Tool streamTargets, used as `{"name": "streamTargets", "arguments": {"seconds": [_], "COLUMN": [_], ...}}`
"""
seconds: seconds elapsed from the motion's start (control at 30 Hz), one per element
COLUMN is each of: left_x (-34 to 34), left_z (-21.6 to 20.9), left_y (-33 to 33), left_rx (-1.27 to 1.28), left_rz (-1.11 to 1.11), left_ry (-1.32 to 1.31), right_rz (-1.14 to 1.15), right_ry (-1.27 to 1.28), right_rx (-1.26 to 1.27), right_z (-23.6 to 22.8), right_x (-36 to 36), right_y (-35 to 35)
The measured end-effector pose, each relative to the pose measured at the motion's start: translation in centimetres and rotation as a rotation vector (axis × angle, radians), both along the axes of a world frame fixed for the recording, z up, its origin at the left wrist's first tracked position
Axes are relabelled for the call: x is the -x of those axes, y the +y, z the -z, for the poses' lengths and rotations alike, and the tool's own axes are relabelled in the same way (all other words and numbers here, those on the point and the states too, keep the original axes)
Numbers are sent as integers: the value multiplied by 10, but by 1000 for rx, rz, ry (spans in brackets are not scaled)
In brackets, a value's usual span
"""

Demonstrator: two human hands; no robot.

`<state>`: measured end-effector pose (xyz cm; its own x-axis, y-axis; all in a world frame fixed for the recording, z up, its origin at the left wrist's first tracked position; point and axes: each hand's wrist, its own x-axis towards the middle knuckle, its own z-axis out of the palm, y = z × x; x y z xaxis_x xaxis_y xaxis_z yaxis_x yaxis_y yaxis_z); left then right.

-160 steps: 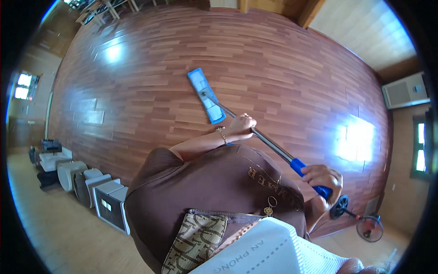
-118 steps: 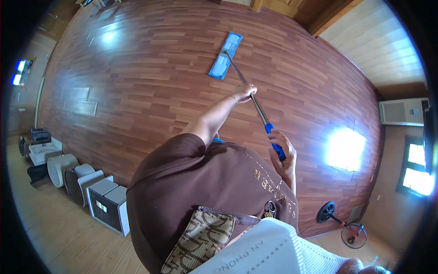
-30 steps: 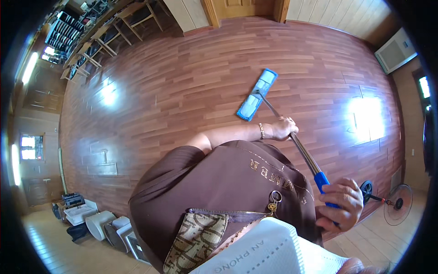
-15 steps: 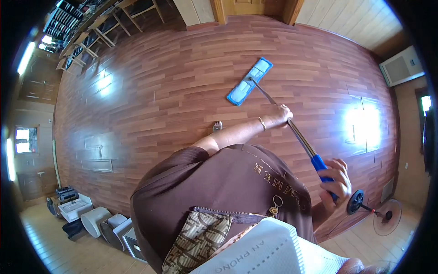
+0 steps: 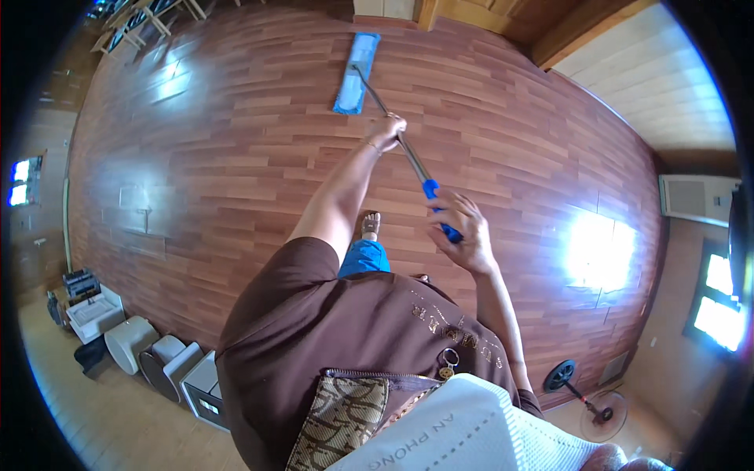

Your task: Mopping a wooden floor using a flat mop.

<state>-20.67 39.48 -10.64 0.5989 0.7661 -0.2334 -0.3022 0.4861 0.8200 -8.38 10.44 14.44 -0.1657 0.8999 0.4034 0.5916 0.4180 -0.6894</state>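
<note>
A flat mop (image 5: pixel 361 53) with a light-blue, fringed rectangular pad lies on the wood-plank floor, far ahead and a little left of centre. Its metal pole slants back toward me and ends in a blue grip. With the arm stretched forward, my left hand (image 5: pixel 386 132) is closed around the middle of the pole. Closer to my body, my right hand (image 5: pixel 465 229) is around the blue grip at the pole's end, its fingers curled loosely and slightly blurred. The grip's tip shows below the fingers.
A standing fan (image 5: pixel 603 412) with a round black base is at the right rear. Several appliances, among them a white bin-like one (image 5: pixel 131 343), line the left rear. Wooden chairs (image 5: pixel 161 17) stand at the far left, a wooden door (image 5: pixel 487 20) ahead. One sandalled foot (image 5: pixel 371 224) is forward.
The mop pad has gone forward and left, turning closer to straight ahead. Both hands have travelled forward with the pole, the right one away from my body. The view has also shifted.
</note>
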Motion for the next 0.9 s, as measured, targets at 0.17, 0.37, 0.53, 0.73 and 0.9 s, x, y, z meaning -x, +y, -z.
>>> {"name": "streamTargets", "arguments": {"seconds": [0.17,0.37,0.53,0.73,0.9], "left_x": [81,221,258,257,246], "left_z": [-1,19,26,-9,-13], "left_y": [5,-18,-72,-131,-177], "left_rx": [-43,-799,-894,-836,-777], "left_rz": [-249,-315,-439,-629,-885], "left_ry": [179,939,1225,1313,1386], "right_rz": [-199,-541,-774,-865,-937], "right_ry": [21,256,337,303,-1], "right_rx": [172,292,327,369,129], "right_z": [20,24,27,26,-10], "right_x": [36,88,97,97,96], "right_y": [38,64,65,62,54]}}
